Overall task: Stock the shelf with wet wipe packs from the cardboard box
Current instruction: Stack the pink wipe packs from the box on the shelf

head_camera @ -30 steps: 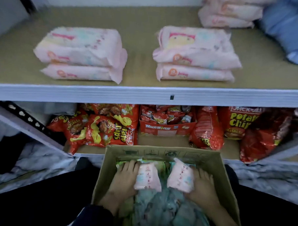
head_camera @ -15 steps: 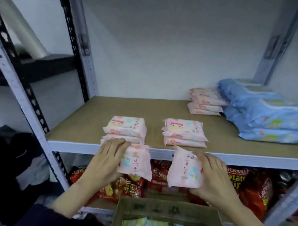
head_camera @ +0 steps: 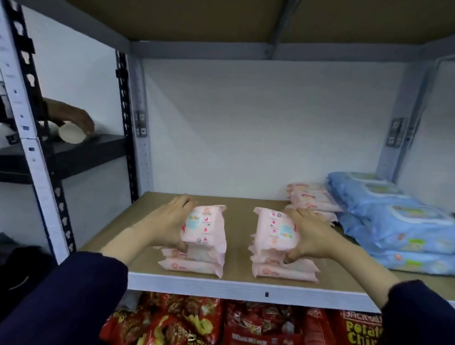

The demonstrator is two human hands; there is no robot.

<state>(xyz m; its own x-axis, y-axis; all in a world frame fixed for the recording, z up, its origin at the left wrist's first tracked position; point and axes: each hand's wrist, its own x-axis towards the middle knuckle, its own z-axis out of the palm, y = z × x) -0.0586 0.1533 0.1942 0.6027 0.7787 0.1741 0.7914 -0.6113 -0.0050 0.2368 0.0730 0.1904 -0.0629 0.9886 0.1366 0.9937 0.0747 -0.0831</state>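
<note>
My left hand [head_camera: 167, 222] grips a pink wet wipe pack [head_camera: 203, 223] and holds it on top of the left stack of pink packs [head_camera: 191, 264] near the shelf's front edge. A second pink pack [head_camera: 276, 230] is gripped by my right hand [head_camera: 309, 234], tilted on the right stack [head_camera: 284, 271]. Both stacks lie on the brown shelf board [head_camera: 238, 253]. The cardboard box is out of view.
Another pink stack [head_camera: 311, 197] lies at the back right, beside large blue wipe packs [head_camera: 396, 224]. Red snack bags [head_camera: 188, 324] fill the shelf below. Beyond the left upright [head_camera: 27, 127], another person's hand [head_camera: 74, 121] holds a white cup on a dark shelf.
Both hands lifted the two pink packs out of the box, up past the shelf edge and onto the two front stacks. The view rose, so the box left the frame.
</note>
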